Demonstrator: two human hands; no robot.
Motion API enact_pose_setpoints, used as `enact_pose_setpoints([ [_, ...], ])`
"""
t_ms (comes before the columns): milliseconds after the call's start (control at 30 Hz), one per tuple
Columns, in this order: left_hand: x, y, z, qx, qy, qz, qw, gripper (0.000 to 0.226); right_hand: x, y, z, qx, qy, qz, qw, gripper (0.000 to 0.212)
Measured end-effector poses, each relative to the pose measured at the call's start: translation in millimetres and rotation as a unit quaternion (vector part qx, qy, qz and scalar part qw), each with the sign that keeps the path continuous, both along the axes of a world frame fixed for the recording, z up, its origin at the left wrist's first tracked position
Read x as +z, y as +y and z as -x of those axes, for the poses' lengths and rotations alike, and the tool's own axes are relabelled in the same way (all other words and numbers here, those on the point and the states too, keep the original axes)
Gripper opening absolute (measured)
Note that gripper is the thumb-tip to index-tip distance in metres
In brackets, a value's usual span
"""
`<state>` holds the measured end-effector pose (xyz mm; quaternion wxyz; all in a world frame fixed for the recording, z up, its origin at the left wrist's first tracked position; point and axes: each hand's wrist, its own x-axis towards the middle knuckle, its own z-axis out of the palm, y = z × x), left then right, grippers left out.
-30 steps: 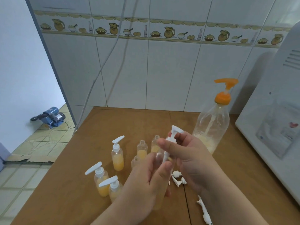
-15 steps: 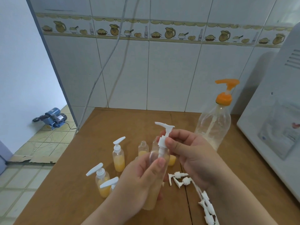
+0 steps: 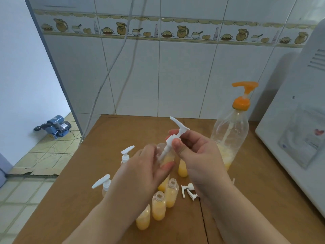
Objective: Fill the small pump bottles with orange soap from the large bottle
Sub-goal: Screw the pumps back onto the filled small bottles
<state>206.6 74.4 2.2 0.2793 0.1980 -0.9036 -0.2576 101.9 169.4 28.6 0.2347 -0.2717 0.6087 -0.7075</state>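
A small clear bottle (image 3: 167, 158), part-filled with orange soap, is held above the wooden table, and a white pump head (image 3: 175, 136) is angled into its neck. Uncapped filled bottles (image 3: 159, 206) are stood below, capped ones (image 3: 125, 156) at the left. The large bottle (image 3: 230, 136), orange-pumped and nearly empty, is stood at the right.

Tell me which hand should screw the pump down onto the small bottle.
Right. The right hand already pinches the white pump at its collar, its tube in the bottle's neck. The left hand grips the small bottle, so it probably best steadies it.
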Motion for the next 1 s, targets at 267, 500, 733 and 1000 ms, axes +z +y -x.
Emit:
enact_pose_setpoints([
  [267,2,-20,2,0.023,0.049,-0.074,0.996,0.031,8,15,6,0.007,0.064,-0.064,0.996,0.043],
  [500,-8,-68,-2,0.088,-0.022,-0.128,0.988,0.02,-6,74,26,-0.107,-0.015,-0.046,0.993,0.043],
  [733,-35,-77,7,0.09,-0.178,-0.147,0.969,0.021,-73,108,40,-0.175,-0.094,-0.142,0.97,0.02],
  [1000,-43,-88,16,0.011,-0.362,-0.084,0.929,0.017,-116,112,44,-0.179,-0.104,-0.214,0.955,0.017],
])
